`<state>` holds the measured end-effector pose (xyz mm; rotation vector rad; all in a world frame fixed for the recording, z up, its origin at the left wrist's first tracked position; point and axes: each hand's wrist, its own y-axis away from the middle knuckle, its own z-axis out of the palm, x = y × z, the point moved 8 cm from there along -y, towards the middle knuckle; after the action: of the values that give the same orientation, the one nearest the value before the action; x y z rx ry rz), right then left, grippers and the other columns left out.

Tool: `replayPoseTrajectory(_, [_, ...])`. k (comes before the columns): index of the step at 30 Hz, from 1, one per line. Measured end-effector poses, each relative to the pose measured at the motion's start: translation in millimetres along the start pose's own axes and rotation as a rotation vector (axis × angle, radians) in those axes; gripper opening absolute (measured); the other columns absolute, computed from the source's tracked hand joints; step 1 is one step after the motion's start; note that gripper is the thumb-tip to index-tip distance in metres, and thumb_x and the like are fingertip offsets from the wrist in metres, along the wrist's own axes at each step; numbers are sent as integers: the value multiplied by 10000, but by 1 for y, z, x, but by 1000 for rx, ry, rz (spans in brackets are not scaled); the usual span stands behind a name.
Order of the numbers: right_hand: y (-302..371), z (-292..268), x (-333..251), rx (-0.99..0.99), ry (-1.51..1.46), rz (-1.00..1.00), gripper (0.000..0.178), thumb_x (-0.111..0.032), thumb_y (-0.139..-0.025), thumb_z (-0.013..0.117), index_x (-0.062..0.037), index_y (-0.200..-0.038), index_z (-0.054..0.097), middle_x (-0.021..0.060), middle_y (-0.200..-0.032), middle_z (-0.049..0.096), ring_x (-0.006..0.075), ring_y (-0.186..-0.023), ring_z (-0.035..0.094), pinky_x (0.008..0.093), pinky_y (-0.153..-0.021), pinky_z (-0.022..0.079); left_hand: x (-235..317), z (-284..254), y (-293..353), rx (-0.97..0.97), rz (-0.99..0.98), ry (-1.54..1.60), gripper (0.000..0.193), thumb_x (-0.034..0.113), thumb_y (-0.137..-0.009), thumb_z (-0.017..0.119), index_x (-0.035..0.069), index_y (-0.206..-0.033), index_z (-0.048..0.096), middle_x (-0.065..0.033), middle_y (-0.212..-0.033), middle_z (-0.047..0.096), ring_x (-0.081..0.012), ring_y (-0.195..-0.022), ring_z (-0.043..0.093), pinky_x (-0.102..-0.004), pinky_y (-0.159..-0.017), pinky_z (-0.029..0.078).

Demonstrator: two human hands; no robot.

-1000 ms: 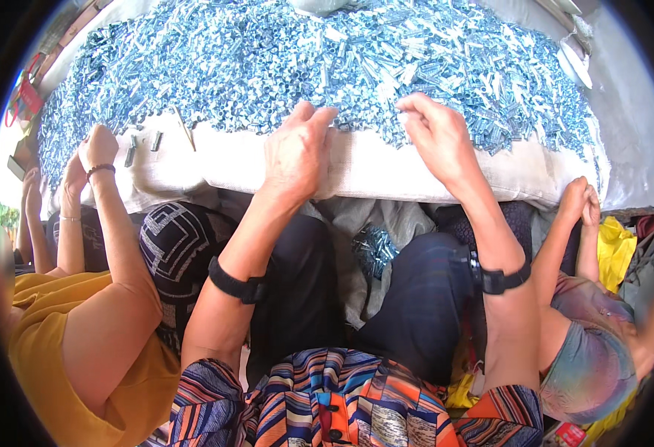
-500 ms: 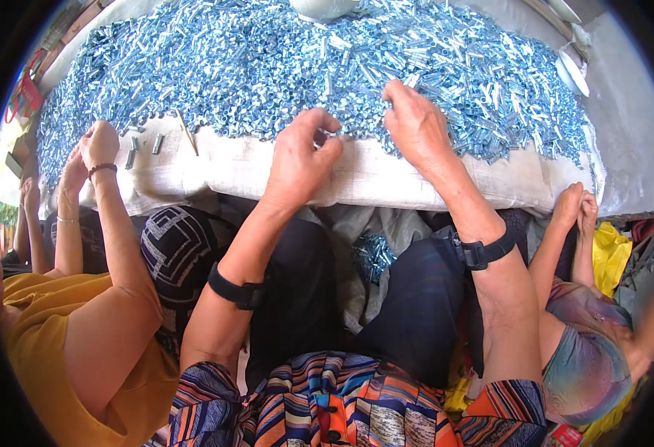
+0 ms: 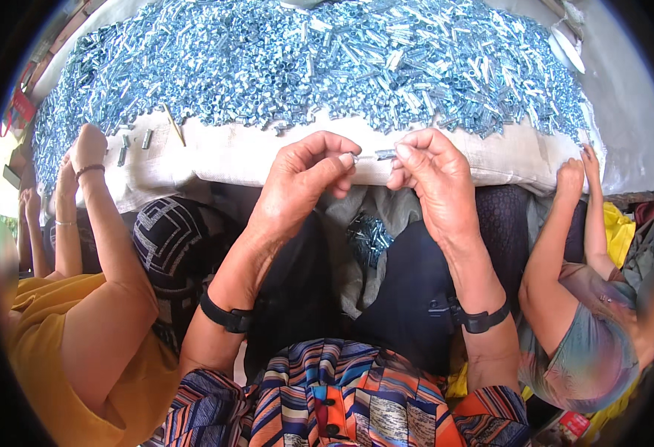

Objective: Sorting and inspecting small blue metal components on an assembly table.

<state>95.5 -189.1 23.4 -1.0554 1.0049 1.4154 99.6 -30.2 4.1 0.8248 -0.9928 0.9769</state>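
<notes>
My left hand (image 3: 302,175) pinches a small shiny metal piece (image 3: 354,157) between thumb and fingertips; most of it is hidden. Facing it, my right hand (image 3: 441,177) grips a short silvery metal tube (image 3: 385,154), whose end points toward the left hand. A small gap separates the two pieces. Both hands are above the near edge of the pale cloth (image 3: 237,153). Just beyond them spreads a broad heap of small bluish-silver metal tubes and rings (image 3: 297,67).
A thin stick (image 3: 173,124) and a few loose tubes (image 3: 146,139) lie on the cloth at left. Co-workers sit close on both sides, one in a mustard top (image 3: 96,357). More metal pieces (image 3: 369,238) lie below, between my knees. A white dish (image 3: 565,51) stands at far right.
Both hands have drawn back from the heap and come together over the cloth's near edge. The right hand now shows a metal tube, the left a small metal piece. The view has shifted slightly.
</notes>
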Motion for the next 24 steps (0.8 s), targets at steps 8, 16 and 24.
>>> replayPoseTrajectory(8, [27,3,8,-15,-85,48,67,-103,-918,561,-37,-927,559,27,-765,594,91,-661,594,227,-622,494,-7,21,13,-37,-15,127,158,100,-882,598,-5,-1000,602,-61,-823,631,-106,-715,602,-237,-672,496])
replayPoseTrajectory(16, [38,1,24,-108,-291,180,99,-140,-932,544,-42,-927,552,45,-764,598,118,-628,602,235,-591,502,-2,29,17,-121,70,-22,126,82,-866,631,21,-973,604,-31,-818,627,-78,-675,581,-211,-627,483])
replayPoseTrajectory(24, [71,29,41,-415,-524,506,162,-202,-911,579,-55,-865,528,47,-716,581,131,-550,572,242,-508,464,-30,48,42,-456,-191,226,203,67,-777,729,61,-804,528,3,-761,549,-54,-624,494,-196,-534,382])
